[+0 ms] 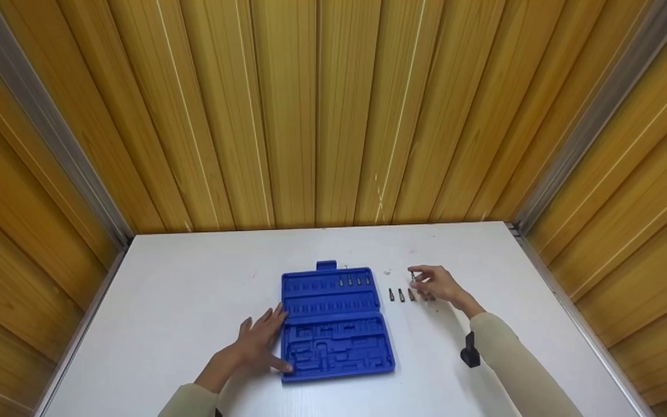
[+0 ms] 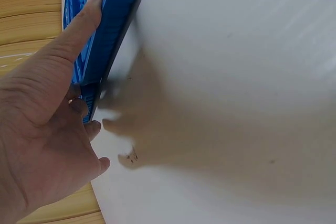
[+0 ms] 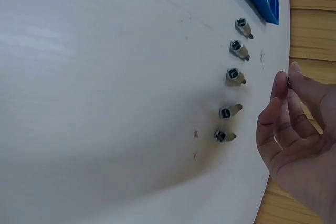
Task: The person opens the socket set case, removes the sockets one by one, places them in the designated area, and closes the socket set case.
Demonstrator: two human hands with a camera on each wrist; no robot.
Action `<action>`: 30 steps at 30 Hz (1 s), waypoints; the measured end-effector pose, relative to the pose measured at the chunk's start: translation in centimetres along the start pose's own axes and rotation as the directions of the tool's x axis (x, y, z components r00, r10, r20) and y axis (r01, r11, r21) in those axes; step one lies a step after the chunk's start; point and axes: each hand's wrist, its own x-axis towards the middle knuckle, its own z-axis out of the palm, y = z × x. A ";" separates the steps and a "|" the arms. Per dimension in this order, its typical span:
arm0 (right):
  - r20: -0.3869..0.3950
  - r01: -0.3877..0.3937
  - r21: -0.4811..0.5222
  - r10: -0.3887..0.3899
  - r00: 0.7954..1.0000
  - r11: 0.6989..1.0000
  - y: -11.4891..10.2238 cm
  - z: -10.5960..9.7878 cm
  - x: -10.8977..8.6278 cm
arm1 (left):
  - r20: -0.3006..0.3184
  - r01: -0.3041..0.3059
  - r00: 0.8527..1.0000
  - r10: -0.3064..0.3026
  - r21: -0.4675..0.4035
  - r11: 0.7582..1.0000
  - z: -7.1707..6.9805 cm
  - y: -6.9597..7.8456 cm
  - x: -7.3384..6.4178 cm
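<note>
An opened blue plastic tool case (image 1: 362, 347) lies flat on the white table, its moulded slots facing up. My left hand (image 1: 255, 341) rests at the case's left side, fingers spread. In the left wrist view, the thumb (image 2: 90, 11) presses on the case's rim. To the right of the case, my right hand (image 1: 439, 284) pinches a small metal bit socket (image 1: 413, 276) between thumb and fingertips, mostly covered by them in the right wrist view. Below that hand stretches a row of several loose bit sockets (image 3: 240, 50), square drive holes showing.
Several bit sockets (image 1: 350, 280) sit in the upper right slots of the case. The case's latch tab (image 1: 326, 265) sticks out at the back. Wood-patterned panels (image 1: 287, 116) wall the white table (image 1: 194, 278) at the back and sides.
</note>
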 end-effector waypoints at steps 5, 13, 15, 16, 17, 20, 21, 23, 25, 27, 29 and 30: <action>-0.031 -0.028 -0.067 0.026 0.999 0.997 1.3 -0.5 -0.6 | 0.000 0.008 1.000 -0.008 0.010 1.000 0.0 -0.1 -0.2; -0.078 -0.088 -0.069 0.083 0.994 0.994 3.1 -1.5 -1.6 | -0.009 0.008 1.000 -0.008 0.027 1.000 0.0 0.0 0.1; -0.088 -0.091 -0.074 0.084 0.993 0.993 3.4 -1.8 -1.9 | -0.012 0.008 1.000 -0.008 0.029 1.000 -0.1 0.1 0.2; -0.095 -0.092 -0.077 0.085 0.992 0.993 3.5 -1.9 -2.0 | -0.012 0.010 1.000 -0.010 0.028 1.000 -0.1 0.1 0.2; -0.102 -0.098 -0.078 0.090 0.991 0.992 3.7 -1.9 -2.0 | -0.015 0.010 1.000 -0.010 0.026 1.000 -0.1 0.1 0.2; -0.107 -0.092 -0.106 0.081 0.991 0.990 4.2 -2.1 -2.3 | -0.017 0.012 1.000 -0.011 0.024 1.000 -0.1 0.1 0.2; -0.109 -0.093 -0.115 0.081 0.991 0.989 4.4 -2.2 -2.4 | -0.017 0.011 1.000 -0.011 0.024 1.000 -0.1 0.1 0.2; -0.101 -0.080 -0.142 0.066 0.993 0.987 4.8 -2.3 -2.5 | -0.011 0.012 1.000 -0.012 0.019 1.000 -0.1 0.1 0.1; -0.099 -0.055 -0.167 0.039 0.994 0.984 5.1 -2.5 -2.6 | -0.005 0.013 1.000 -0.013 0.010 1.000 -0.1 0.1 0.1; -0.097 -0.029 -0.199 0.010 0.995 0.980 5.4 -2.7 -2.7 | 0.000 0.012 1.000 -0.012 0.005 1.000 -0.1 0.1 0.1; -0.093 0.003 -0.234 -0.025 0.995 0.972 5.5 -2.7 -2.8 | 0.003 0.013 1.000 -0.013 0.000 1.000 -0.1 0.0 0.1; -0.096 0.011 -0.248 -0.035 0.995 0.969 5.6 -2.7 -2.8 | 0.003 0.015 1.000 -0.015 0.003 1.000 -0.1 0.0 0.1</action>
